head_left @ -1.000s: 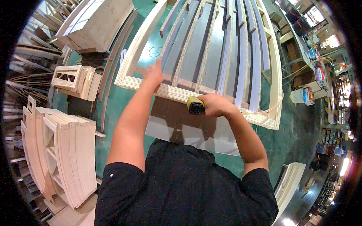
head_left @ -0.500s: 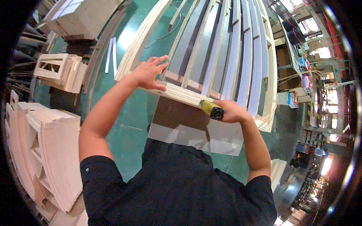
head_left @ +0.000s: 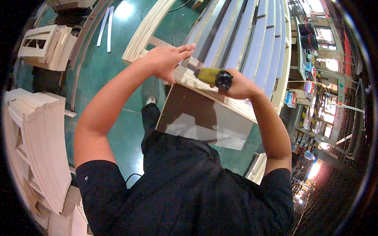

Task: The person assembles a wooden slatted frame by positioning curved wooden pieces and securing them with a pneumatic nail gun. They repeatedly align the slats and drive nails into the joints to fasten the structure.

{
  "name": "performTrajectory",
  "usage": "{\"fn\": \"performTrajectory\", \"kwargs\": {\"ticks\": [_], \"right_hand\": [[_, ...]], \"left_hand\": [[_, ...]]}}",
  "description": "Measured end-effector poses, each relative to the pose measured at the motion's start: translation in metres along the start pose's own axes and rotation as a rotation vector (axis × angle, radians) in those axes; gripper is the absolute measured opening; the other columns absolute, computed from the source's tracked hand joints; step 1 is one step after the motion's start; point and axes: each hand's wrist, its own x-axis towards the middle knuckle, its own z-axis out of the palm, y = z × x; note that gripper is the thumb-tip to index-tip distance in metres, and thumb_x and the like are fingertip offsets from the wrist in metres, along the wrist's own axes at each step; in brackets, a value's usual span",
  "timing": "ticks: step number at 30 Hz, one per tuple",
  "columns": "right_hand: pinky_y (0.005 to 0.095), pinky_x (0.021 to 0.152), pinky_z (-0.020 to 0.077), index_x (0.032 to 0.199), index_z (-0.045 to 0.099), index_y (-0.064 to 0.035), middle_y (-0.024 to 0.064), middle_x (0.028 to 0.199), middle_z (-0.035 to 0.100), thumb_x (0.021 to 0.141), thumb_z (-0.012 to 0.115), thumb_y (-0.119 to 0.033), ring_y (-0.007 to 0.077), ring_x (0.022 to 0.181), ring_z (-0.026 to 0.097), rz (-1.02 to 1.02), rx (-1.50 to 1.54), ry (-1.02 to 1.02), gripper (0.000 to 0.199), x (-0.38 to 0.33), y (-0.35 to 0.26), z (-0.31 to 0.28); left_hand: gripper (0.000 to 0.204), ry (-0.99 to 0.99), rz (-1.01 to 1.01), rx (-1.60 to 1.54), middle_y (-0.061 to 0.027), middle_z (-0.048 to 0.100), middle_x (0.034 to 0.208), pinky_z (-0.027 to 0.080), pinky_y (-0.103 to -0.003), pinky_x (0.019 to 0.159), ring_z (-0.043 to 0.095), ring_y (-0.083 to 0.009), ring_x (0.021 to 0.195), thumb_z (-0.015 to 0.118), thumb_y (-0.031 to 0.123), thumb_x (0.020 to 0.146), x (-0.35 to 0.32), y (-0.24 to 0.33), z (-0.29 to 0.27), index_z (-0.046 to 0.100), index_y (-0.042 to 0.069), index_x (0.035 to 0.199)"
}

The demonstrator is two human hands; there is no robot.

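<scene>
A pale wooden frame with curved beams lies in front of me, and its near rail (head_left: 236, 101) crosses just beyond my body. My left hand (head_left: 167, 61) is at the left part of this rail, fingers stretched out toward the end of a slat (head_left: 208, 25) and thumb low by the rail. My right hand (head_left: 239, 85) grips a yellow-green, gun-shaped tool (head_left: 209, 74) with a round black cap. The tool's dark nose points left, close to the slat ends near my left fingers; whether it touches wood I cannot tell.
A brown and grey board (head_left: 189, 114) juts out below the near rail toward me. Stacked wooden frames (head_left: 39, 145) stand at the left, with smaller ones (head_left: 47, 43) farther off. White strips (head_left: 106, 29) lie on the green floor. Boxes (head_left: 291, 98) sit at the right.
The tool in my right hand has moved left and away from me, closer to my left hand. My left hand's fingers have drawn together and reach farther right. The view has shifted.
</scene>
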Motion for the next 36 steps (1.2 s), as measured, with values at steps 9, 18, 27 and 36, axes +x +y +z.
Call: {"fn": "performTrajectory", "kwargs": {"ticks": [9, 18, 27, 36], "right_hand": [[0.0314, 0.084, 0.0560, 0.122, 0.069, -0.0013, 0.0040, 0.101, 0.076, 0.079, 0.074, -0.002, 0.0126, 0.089, 0.066, 0.036, 0.098, -0.043, 0.043, 0.038, -0.022, 0.002], [0.0302, 0.082, 0.0564, 0.123, 0.069, 0.0001, 0.0042, 0.103, 0.076, 0.079, 0.071, 0.000, 0.0120, 0.091, 0.067, 0.007, 0.124, -0.032, 0.044, 0.038, -0.019, 0.004], [0.0315, 0.081, 0.0568, 0.124, 0.068, 0.0017, 0.0065, 0.104, 0.078, 0.079, 0.069, 0.001, 0.0138, 0.091, 0.068, -0.027, 0.137, -0.022, 0.045, 0.040, -0.032, 0.006], [0.0335, 0.085, 0.0560, 0.120, 0.068, 0.0015, 0.0084, 0.098, 0.076, 0.081, 0.072, -0.005, 0.0156, 0.088, 0.066, -0.091, 0.038, -0.016, 0.040, 0.041, -0.052, 0.004]], "left_hand": [[0.120, 0.073, 0.008, -0.030, -0.0039, 0.029, 0.174, 0.059, -0.050, 0.095, 0.067, -0.0391, 0.122, 0.096, 0.035, 0.055, -0.002, -0.005, 0.010, 0.042, 0.003, 0.158], [0.120, 0.079, -0.019, -0.039, -0.0045, 0.031, 0.174, 0.060, -0.048, 0.096, 0.067, -0.0373, 0.123, 0.096, 0.030, 0.053, -0.002, -0.002, 0.010, 0.043, 0.003, 0.157], [0.120, 0.066, -0.022, -0.044, -0.0041, 0.030, 0.174, 0.059, -0.048, 0.099, 0.065, -0.0369, 0.127, 0.097, 0.031, 0.053, -0.002, -0.002, 0.010, 0.044, 0.004, 0.157], [0.121, 0.068, -0.033, -0.031, -0.0027, 0.031, 0.174, 0.059, -0.047, 0.098, 0.066, -0.0368, 0.124, 0.097, 0.030, 0.052, -0.002, 0.000, 0.008, 0.044, 0.005, 0.158]]}}
